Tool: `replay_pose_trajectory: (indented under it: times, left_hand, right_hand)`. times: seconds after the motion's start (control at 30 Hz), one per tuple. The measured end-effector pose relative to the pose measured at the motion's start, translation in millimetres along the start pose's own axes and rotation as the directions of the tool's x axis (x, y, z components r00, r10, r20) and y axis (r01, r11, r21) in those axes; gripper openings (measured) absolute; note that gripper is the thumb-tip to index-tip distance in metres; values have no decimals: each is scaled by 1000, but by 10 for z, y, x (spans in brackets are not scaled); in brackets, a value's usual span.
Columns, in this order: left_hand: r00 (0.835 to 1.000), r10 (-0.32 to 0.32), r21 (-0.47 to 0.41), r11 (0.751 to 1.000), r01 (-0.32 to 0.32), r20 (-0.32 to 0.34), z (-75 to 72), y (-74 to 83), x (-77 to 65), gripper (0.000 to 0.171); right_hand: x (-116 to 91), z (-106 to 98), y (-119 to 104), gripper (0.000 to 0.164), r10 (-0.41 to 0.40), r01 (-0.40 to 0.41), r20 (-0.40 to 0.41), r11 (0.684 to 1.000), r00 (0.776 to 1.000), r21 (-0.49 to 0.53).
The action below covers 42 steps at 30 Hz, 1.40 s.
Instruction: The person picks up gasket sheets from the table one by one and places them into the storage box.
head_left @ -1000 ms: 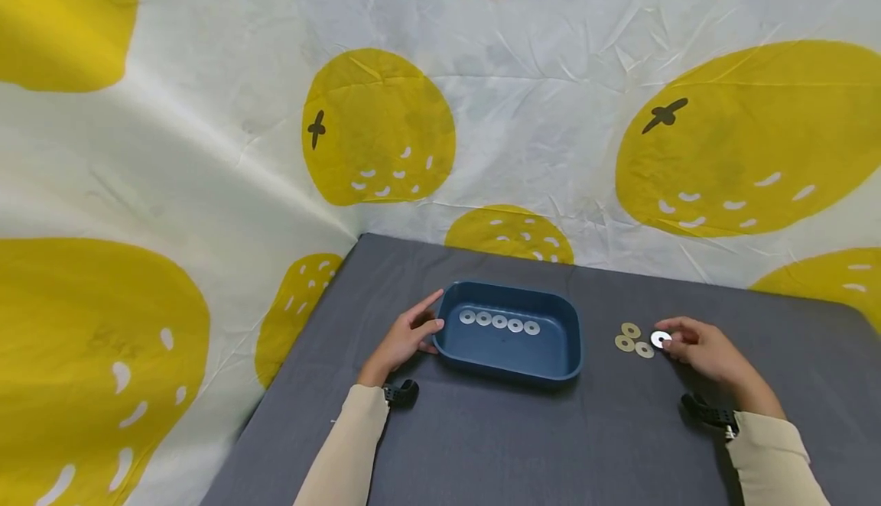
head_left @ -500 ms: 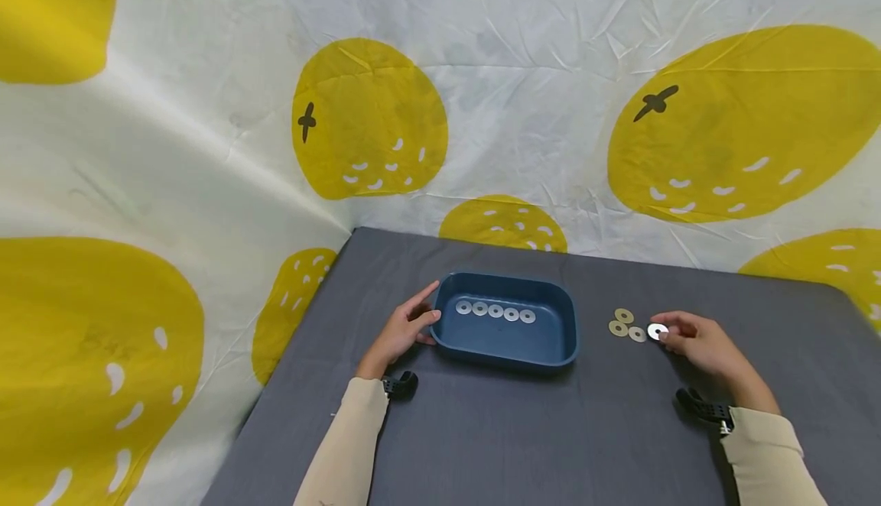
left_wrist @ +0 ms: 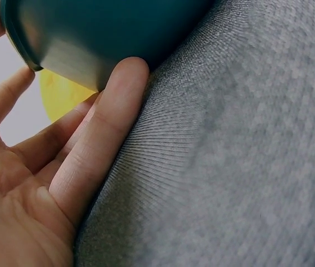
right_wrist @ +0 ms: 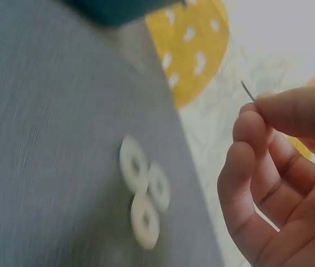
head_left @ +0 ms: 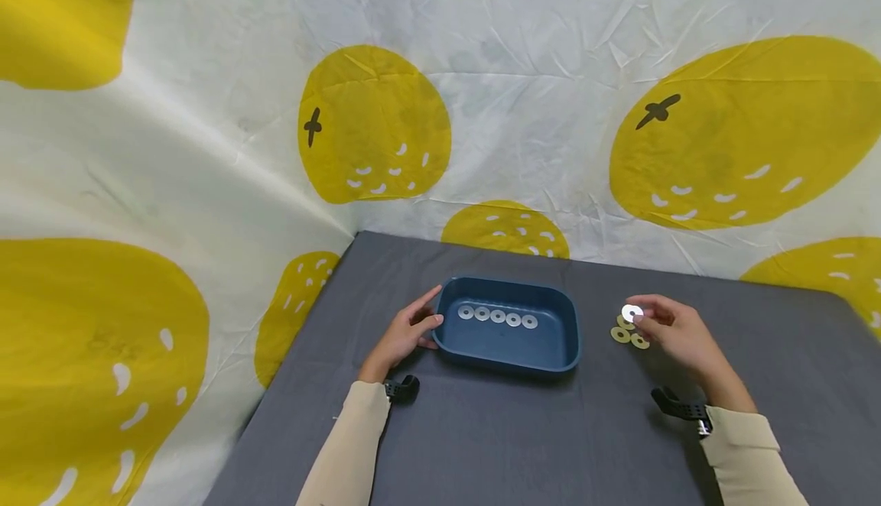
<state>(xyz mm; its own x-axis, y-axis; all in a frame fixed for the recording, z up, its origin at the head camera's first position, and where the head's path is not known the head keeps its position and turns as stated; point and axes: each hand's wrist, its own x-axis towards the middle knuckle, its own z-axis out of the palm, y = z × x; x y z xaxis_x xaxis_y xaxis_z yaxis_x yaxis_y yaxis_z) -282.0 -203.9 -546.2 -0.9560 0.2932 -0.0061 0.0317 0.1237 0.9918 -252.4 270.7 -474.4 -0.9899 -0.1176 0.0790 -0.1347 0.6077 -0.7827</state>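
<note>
A blue rectangular tray stands on the table, with several silver washers in a row on its floor. My left hand rests against the tray's left end, fingers mostly extended; in the left wrist view one fingertip touches the wall low down by the cloth. Between thumb and fingers, my right hand pinches a silver washer, seen edge-on as a thin washer in the right wrist view. It hangs above three gold washers, partly covering the far one in the head view.
A dark grey cloth covers the table. Behind and at the left, a white sheet printed with yellow fruit hangs down to the table's edges. Each wrist carries a black strap.
The right hand has lifted the silver washer from beside the gold washers and carried it left, over them. The left hand stays at the tray's end.
</note>
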Motion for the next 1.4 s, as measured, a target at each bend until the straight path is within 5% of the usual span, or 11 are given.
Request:
replay_pose_trajectory:
  times: [0.47,1.4]
  left_hand:
    - [1000,9,14,1000,-9,-4,-7,41,9,58]
    - [1000,1,32,999,-1,-8,10,-5,-3,57]
  right_hand:
    - [67,385,-648,35,-69,68,23,996,997,54]
    - [137,1125,-1036,33,-16,4,55,979,998,206]
